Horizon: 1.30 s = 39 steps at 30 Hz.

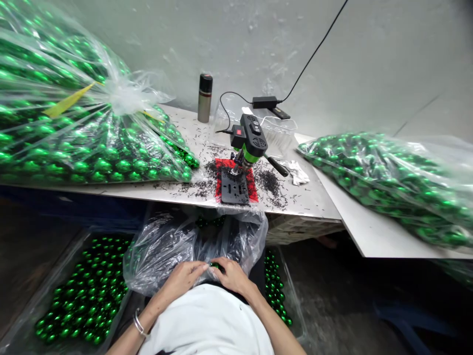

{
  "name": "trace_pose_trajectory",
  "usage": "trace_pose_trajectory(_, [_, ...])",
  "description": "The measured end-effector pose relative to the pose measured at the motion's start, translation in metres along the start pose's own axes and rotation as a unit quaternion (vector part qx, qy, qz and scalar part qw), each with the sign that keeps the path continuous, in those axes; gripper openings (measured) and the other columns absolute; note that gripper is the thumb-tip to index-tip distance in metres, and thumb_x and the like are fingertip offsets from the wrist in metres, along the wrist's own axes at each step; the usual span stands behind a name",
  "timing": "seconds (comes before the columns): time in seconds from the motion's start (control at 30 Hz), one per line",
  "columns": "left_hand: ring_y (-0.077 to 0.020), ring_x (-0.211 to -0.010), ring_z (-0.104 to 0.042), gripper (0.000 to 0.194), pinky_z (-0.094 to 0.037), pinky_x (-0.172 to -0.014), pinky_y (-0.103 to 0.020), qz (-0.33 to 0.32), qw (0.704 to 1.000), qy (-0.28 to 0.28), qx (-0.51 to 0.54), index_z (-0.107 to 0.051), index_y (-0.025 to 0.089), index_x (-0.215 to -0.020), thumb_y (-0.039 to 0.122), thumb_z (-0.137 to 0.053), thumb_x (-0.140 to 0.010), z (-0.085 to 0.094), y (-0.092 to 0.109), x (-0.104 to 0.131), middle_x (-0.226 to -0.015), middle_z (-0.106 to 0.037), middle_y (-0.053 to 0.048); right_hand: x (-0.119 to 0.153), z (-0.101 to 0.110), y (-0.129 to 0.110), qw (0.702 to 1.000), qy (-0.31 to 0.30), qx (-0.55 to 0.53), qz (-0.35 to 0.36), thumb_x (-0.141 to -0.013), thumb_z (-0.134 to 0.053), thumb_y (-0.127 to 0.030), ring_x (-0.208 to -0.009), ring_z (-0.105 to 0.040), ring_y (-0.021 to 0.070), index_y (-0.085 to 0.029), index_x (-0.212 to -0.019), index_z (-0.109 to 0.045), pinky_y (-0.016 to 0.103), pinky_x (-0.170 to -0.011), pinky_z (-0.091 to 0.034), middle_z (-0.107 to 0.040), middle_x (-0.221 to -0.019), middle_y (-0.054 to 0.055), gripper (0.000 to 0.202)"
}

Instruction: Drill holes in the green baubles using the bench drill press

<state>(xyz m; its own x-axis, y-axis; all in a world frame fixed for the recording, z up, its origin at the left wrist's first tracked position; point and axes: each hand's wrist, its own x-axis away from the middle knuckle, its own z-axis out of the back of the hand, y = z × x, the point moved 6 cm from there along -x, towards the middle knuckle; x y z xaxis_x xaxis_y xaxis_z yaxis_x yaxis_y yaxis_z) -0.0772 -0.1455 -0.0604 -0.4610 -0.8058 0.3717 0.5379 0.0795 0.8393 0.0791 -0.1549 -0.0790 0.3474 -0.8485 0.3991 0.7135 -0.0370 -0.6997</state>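
Note:
My right hand (pixel 232 275) is curled in front of my waist, with a shiny green ball (pixel 217 266) partly visible under its fingers. Close beside it, my left hand (pixel 185 277) has its fingers pressed together at the near edge of a clear plastic bag (pixel 160 251); whatever they pinch is hidden. The bag lies open across my lap, with several green balls (pixel 210 222) inside its far end. Beyond, on the table, a small black and green bench drill (pixel 253 138) stands over a black base plate (pixel 234 190) on a red mat (pixel 253 185).
Small black bits (pixel 271 182) litter the table (pixel 310 202). Large bags of green balls rest left (pixel 92 148) and right (pixel 388 182). Behind stand a spray can (pixel 205 98) and a power adapter (pixel 264 102); a white cloth (pixel 297 173) lies right. Ball-filled containers (pixel 84 291) flank my legs.

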Motion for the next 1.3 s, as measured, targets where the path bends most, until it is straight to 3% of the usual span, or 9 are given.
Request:
trace_pose_trajectory(0.57, [-0.0224, -0.087, -0.067, 0.050, -0.046, -0.081, -0.027, 0.002, 1.000, 0.008, 0.002, -0.077, 0.016, -0.096, 0.051, -0.042, -0.093, -0.001, -0.006, -0.002, -0.095, -0.078, -0.007, 0.000, -0.003, -0.003, 1.000, 0.003, 0.010, 0.000, -0.094, -0.046, -0.037, -0.115, -0.066, 0.0236, -0.018, -0.125, -0.064, 0.034, -0.102, -0.048, -0.070, -0.123, 0.012, 0.040])
trace_pose_trajectory(1.0, [-0.0223, -0.086, -0.067, 0.051, -0.047, -0.082, -0.026, -0.002, 1.000, 0.008, 0.010, -0.078, 0.016, -0.097, 0.053, -0.043, -0.091, -0.005, -0.006, -0.008, -0.092, -0.078, -0.007, 0.001, -0.002, 0.007, 0.999, 0.027, -0.008, -0.031, -0.095, -0.045, -0.042, -0.118, -0.065, 0.0251, -0.018, -0.123, -0.065, 0.036, -0.103, -0.046, -0.070, -0.124, 0.013, 0.042])
trace_pose_trajectory(1.1, [-0.0208, -0.081, -0.065, 0.053, -0.047, -0.078, -0.025, 0.005, 1.000, 0.002, 0.000, -0.078, 0.014, -0.092, 0.054, -0.042, -0.092, -0.006, -0.007, -0.010, -0.085, -0.076, -0.006, -0.003, -0.001, 0.014, 0.996, 0.060, -0.038, -0.061, -0.098, -0.037, -0.048, -0.117, -0.065, 0.0240, -0.018, -0.120, -0.065, 0.034, -0.102, -0.045, -0.070, -0.123, 0.012, 0.046])
trace_pose_trajectory(1.23, [-0.0199, -0.077, -0.064, 0.056, -0.046, -0.074, -0.025, 0.015, 1.000, 0.002, -0.004, -0.077, 0.014, -0.088, 0.055, -0.041, -0.093, -0.007, -0.010, -0.012, -0.083, -0.076, -0.004, -0.007, 0.002, 0.025, 0.986, 0.112, -0.070, -0.106, -0.100, -0.015, -0.058, -0.099, -0.069, 0.0225, -0.020, -0.099, -0.069, 0.033, -0.092, -0.048, -0.074, -0.101, 0.010, 0.066])
trace_pose_trajectory(1.3, [-0.0212, -0.080, -0.065, 0.056, -0.047, -0.075, -0.025, 0.017, 1.000, 0.001, -0.005, -0.077, 0.014, -0.091, 0.057, -0.040, -0.093, -0.009, -0.012, -0.013, -0.085, -0.076, -0.004, -0.008, 0.002, 0.028, 0.983, 0.114, -0.088, -0.110, -0.098, -0.015, -0.060, -0.100, -0.069, 0.0230, -0.021, -0.099, -0.068, 0.033, -0.091, -0.048, -0.074, -0.102, 0.010, 0.067])
